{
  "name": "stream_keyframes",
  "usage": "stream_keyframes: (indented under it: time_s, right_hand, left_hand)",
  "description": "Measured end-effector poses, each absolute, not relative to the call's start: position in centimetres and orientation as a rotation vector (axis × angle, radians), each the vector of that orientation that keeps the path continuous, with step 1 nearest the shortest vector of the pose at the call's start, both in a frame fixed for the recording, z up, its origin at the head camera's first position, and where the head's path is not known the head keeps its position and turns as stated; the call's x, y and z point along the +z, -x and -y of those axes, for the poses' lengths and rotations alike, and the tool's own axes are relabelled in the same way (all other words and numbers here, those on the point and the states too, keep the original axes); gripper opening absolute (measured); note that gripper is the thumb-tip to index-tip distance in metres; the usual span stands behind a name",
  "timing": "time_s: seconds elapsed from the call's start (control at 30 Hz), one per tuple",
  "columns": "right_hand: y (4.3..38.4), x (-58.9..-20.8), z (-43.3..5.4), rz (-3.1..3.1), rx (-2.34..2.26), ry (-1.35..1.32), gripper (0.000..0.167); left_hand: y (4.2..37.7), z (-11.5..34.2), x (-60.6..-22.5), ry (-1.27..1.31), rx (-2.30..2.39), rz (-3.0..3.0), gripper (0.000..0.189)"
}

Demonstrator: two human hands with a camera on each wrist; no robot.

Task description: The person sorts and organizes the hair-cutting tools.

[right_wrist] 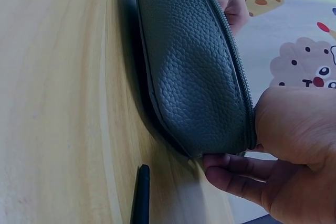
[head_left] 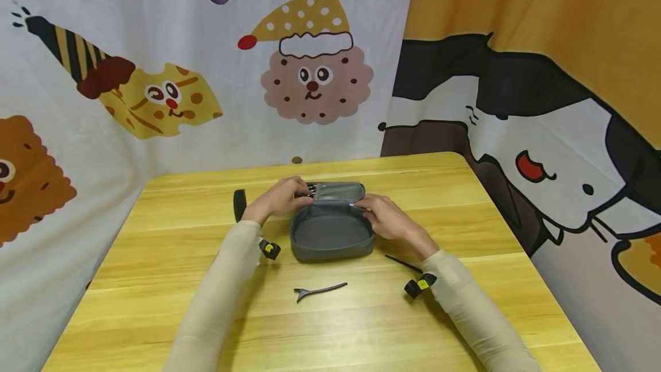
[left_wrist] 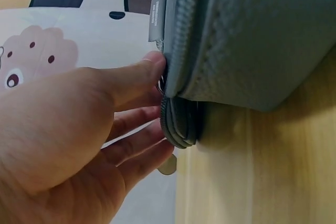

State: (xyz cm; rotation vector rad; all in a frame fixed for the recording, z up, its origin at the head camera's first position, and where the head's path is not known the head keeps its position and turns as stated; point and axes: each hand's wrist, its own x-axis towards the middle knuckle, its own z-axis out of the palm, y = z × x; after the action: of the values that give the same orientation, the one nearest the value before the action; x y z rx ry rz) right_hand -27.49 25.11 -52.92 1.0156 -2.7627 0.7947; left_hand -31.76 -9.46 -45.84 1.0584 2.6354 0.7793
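Observation:
A grey zip case [head_left: 333, 231] of pebbled material lies unzipped on the table, its lid [head_left: 341, 192] folded back toward the curtain. My left hand [head_left: 281, 197] holds the left end of the lid near the hinge. Thumb and fingers lie on either side of the lid edge in the left wrist view, where a small tag [left_wrist: 157, 17] sticks out above the thumb. Metallic items show in the lid beside those fingers, partly covered. At the back right corner, my right hand [head_left: 384, 217] grips the case [right_wrist: 194, 66] by its zipped rim, fingertips low at the corner.
A dark hair clip [head_left: 320, 290] lies in front of the case. Right of it, a thin black stick-like item [head_left: 403, 263] runs partly under the right wrist. Behind the left wrist is a black oblong object [head_left: 240, 204]. Patterned curtains [head_left: 206, 148] border the wooden table [head_left: 361, 332].

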Motion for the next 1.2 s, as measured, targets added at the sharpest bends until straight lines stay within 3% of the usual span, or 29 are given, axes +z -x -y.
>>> stream_keyframes:
  time_s: [0.23, 0.4, 0.57, 0.73, 0.97, 1.2]
  right_hand:
    - [25.8, -50.1, -24.3, 2.807, 0.792, -1.008, 0.038]
    - [24.9, -48.7, -23.6, 2.887, 0.766, -0.945, 0.038]
    - [25.2, -49.2, -23.8, 2.856, 0.796, -0.967, 0.038]
    - [27.0, -52.1, -24.8, 2.775, 0.814, -1.061, 0.037]
    - [25.1, -49.2, -23.7, 2.863, 0.816, -0.971, 0.038]
    - [25.4, -49.6, -24.2, 2.833, 0.802, -0.989, 0.037]
  left_hand:
    - [32.7, 10.4, -47.4, -1.153, 0.915, -2.590, 0.033]
    - [31.8, 9.8, -46.8, -1.053, 0.873, -2.635, 0.031]
    - [31.2, 9.6, -46.9, -0.958, 0.825, -2.675, 0.035]
    - [30.5, 9.7, -47.0, -0.895, 0.869, -2.694, 0.040]
    - [28.9, 10.5, -46.9, -0.888, 1.003, -2.740, 0.047]
    - [26.9, 11.4, -46.4, -0.970, 1.026, -2.814, 0.044]
